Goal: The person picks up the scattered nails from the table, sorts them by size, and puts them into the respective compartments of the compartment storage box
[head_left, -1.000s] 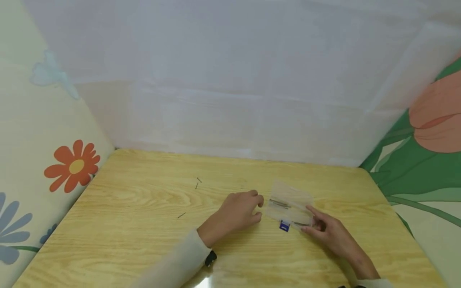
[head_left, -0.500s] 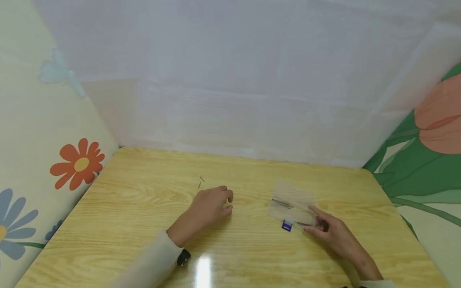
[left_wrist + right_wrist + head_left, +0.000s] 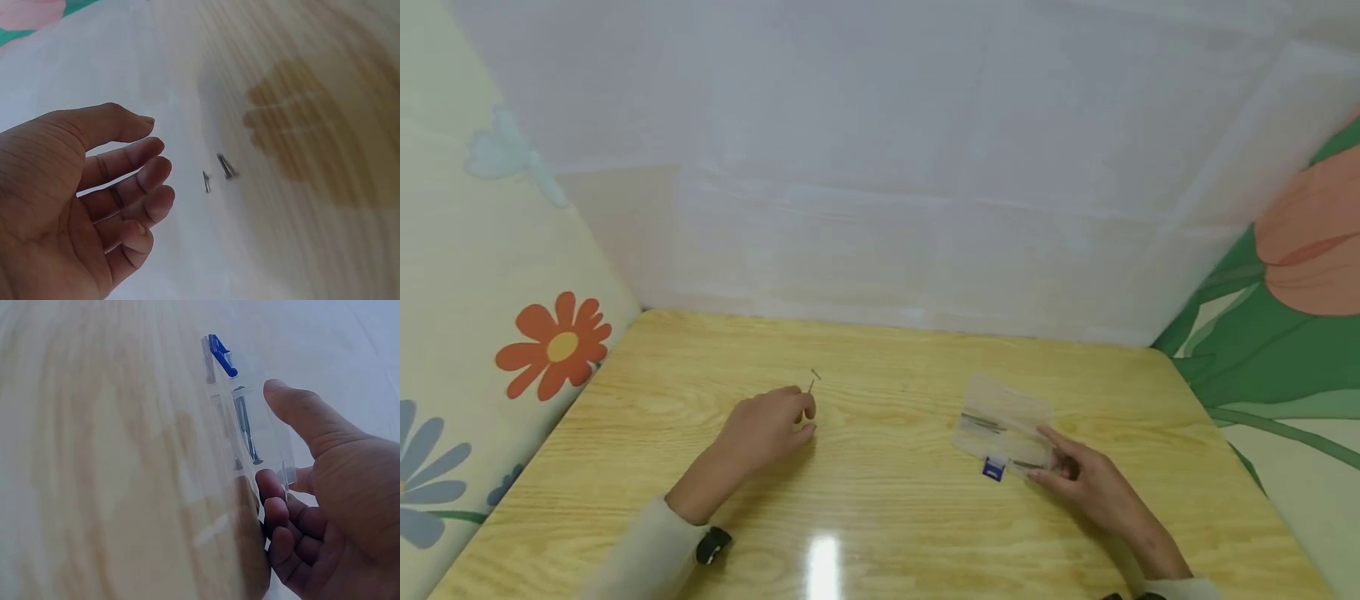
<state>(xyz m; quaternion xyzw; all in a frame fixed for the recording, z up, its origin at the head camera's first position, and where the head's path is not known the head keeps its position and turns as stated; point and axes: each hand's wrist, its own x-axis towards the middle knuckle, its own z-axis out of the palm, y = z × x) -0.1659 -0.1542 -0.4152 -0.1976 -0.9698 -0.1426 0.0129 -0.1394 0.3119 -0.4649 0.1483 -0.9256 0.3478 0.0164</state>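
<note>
My left hand hovers over the left half of the table, fingers loosely bent, thumb apart, nothing between them. Just beyond its fingertips lie two small loose screws; one screw is farther back, and in the left wrist view the larger-looking screw has a flared head. Threads are too blurred to see. At the right, my right hand holds the near right corner of a clear plastic box between thumb and fingers. The box has a blue latch and long dark screws inside it.
The wood-grain table is glossy and reflects the hands and a light. A white sheet rises behind its back edge. Flower-patterned panels stand along both sides.
My left hand has moved left across the table, away from the box to beside the loose screws. It now covers the spot where another loose screw lay. The right hand and box stay put.
</note>
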